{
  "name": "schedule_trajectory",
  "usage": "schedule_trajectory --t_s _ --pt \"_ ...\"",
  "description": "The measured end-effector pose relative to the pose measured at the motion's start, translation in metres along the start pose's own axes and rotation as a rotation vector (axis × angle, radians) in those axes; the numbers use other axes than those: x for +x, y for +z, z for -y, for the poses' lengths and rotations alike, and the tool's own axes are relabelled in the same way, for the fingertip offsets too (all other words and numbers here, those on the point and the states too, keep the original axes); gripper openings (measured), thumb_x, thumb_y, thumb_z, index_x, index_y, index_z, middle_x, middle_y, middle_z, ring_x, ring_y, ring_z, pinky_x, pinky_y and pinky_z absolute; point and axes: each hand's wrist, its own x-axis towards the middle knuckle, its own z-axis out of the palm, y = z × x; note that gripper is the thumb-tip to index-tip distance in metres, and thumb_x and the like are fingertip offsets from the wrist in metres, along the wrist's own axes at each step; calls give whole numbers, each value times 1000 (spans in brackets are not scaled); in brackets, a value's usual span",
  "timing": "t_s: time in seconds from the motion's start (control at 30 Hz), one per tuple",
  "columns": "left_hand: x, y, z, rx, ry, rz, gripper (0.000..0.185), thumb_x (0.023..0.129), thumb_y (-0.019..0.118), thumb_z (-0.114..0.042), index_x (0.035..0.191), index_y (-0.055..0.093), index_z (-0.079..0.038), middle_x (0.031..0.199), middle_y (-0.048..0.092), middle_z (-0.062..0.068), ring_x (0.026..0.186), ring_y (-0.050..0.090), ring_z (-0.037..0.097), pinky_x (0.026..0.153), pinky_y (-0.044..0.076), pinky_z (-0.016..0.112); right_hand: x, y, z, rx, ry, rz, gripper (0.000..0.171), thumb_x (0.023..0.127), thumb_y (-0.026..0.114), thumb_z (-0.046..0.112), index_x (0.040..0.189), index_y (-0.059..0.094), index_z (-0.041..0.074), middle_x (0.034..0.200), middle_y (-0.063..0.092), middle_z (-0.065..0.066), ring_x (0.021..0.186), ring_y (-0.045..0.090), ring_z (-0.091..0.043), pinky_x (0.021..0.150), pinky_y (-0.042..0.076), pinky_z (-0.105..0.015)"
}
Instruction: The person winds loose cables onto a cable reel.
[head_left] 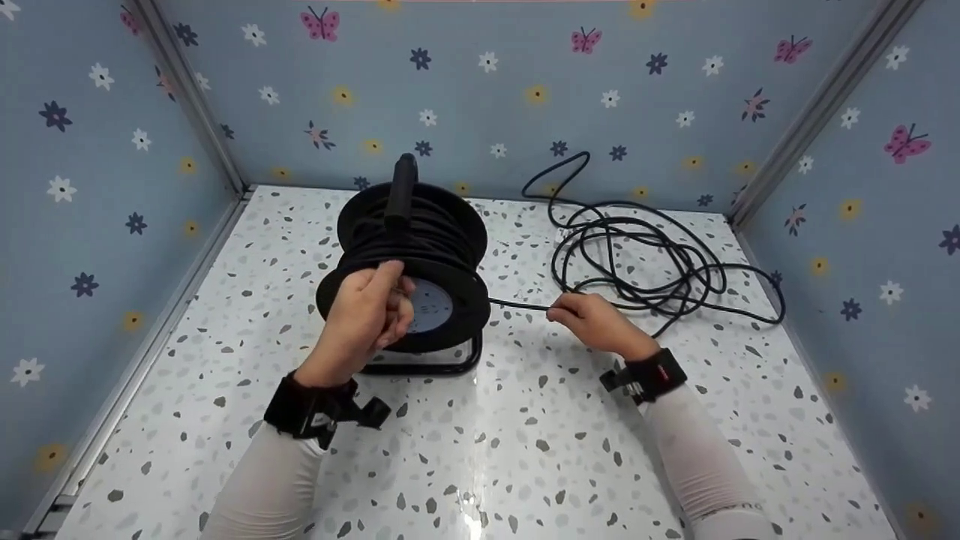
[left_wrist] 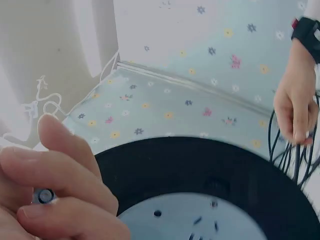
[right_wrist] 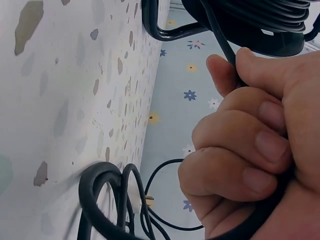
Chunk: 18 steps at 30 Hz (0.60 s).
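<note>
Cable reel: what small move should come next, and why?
Probably a slight turn of the cable reel by the left hand, the right hand feeding cable. The left hand curls round what looks like a knob at the reel's face, the right grips cable running straight to the reel, and loose loops lie on the speckled surface.

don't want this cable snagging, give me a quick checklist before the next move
1. Right hand gripping the cable: ok, fingers curled round it.
2. Left hand on the small round knob at the reel's face: ok, fingers curled about it.
3. Cable run from right hand to reel: ok, looks straight.
4. Reel on its frame: ok, frame rests on the speckled surface.
5. Loose loops laid out neatly: not ok, they cross and overlap.
6. Loops free of knots: cannot tell.
</note>
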Motion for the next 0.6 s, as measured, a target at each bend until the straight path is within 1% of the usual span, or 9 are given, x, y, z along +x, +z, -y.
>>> schedule_trajectory --t_s 0.1,0.2,0.3,0.4,0.5,0.6 --pt "4 8 3 -12 -15 40 36 118 49 -27 100 60 2 53 55 8 35 36 9 35 28 22 0 0 -1 17 -1 4 21 115 66 27 109 78 11 92 71 -12 74 56 -16 70 48 -36" --pt "7 15 8 -17 -41 59 35 117 51 -28 101 60 2 54 55 7 35 36 9 35 29 22 0 2 0 31 -11 27 22 115 65 27 110 79 10 90 70 -11 74 54 -16 69 46 -35" --pt "10 23 13 -39 -52 77 35 117 53 -29 102 61 1 54 54 6 36 36 8 36 29 22 2 4 1 33 -23 44 23 115 65 27 109 79 10 89 70 -13 73 53 -15 69 46 -35" --pt "12 31 18 -51 -52 112 35 117 52 -30 103 60 0 55 53 6 37 36 9 37 29 23 3 6 2 34 -23 50 24 115 65 28 108 79 9 88 70 -16 72 52 -14 68 46 -34" --pt "14 40 26 -42 -57 138 35 118 50 -30 104 60 0 57 53 6 38 37 9 37 29 22 3 6 3 42 -19 58 25 115 65 28 107 79 9 88 70 -19 71 52 -14 68 46 -34" --pt "16 49 36 -11 -82 143 35 119 50 -28 102 61 1 56 54 4 39 38 8 37 30 22 4 8 4 47 -38 65 24 115 65 28 107 79 10 86 69 -16 70 52 -13 68 46 -34"
